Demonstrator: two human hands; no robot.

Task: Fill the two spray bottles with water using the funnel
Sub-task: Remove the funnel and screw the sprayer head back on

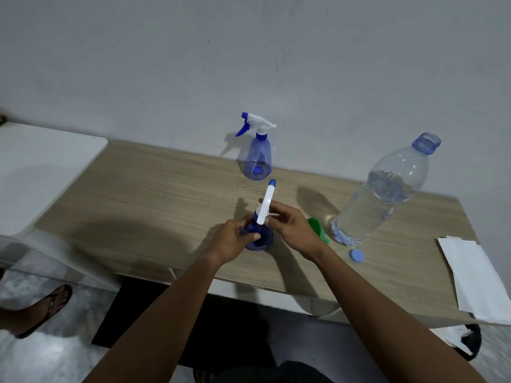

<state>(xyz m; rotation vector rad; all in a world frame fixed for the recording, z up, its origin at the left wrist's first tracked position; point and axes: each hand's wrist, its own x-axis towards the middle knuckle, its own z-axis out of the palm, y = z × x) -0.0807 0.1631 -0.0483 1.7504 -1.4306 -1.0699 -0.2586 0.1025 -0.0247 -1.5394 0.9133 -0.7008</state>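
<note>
From the head camera I look down at both my hands, close together over the near middle of the desk (138, 194). My left hand (232, 239) grips the blue body of the near spray bottle (260, 237), fingers curled round its left side, thumb across the front. The bottle stands on the desk. My right hand (293, 228) pinches the base of its white trigger head (266, 201), which points up and away from me with its blue nozzle tip at the far end. I cannot tell whether the head is screwed on or loose.

The far spray bottle (258, 158) stands upright by the wall with its trigger head on, nozzle to the left. The green funnel (318, 228) lies just right of my right hand, partly hidden by it. Next to the funnel on the right stands 1 large clear water bottle (381, 194), open at the top and more than half full. Its blue cap (356, 255) lies on the desk near its base. White paper (478, 277) lies at the desk's right end.
</note>
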